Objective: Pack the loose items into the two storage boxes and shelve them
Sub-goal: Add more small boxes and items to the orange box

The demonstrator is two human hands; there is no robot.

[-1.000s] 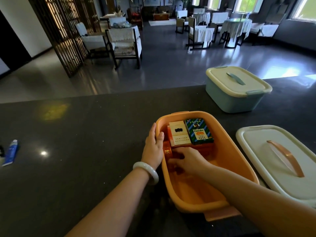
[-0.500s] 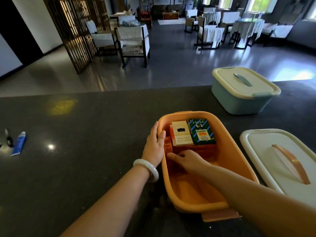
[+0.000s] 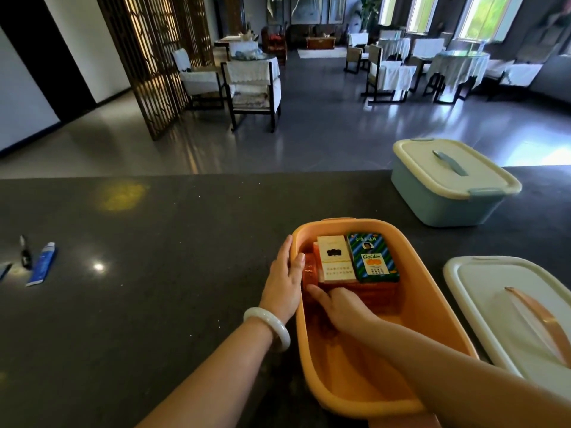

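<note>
The open orange storage box [image 3: 438,319] stands on the dark counter in front of me. At its far end lie a cream packet [image 3: 335,259] and a green "Golden" packet [image 3: 372,257] on top of orange packets. A small orange packet [image 3: 310,270] stands against the left wall. My left hand [image 3: 284,279] grips the left rim, thumb inside. My right hand [image 3: 343,307] is down in the box, fingers stretched toward that small orange packet; its lower fingers are hidden. A blue tube [image 3: 41,264] and a black pen [image 3: 24,251] lie loose at far left.
The orange box's white lid [image 3: 494,298] with an orange handle lies to the right. A pale blue storage box [image 3: 448,205] with its lid on stands at the counter's far right edge. Beyond the counter are chairs and tables.
My right hand has uncurled and its fingers have slid toward the box's left wall. My left hand keeps its hold on the rim. The view has tilted up slightly.
</note>
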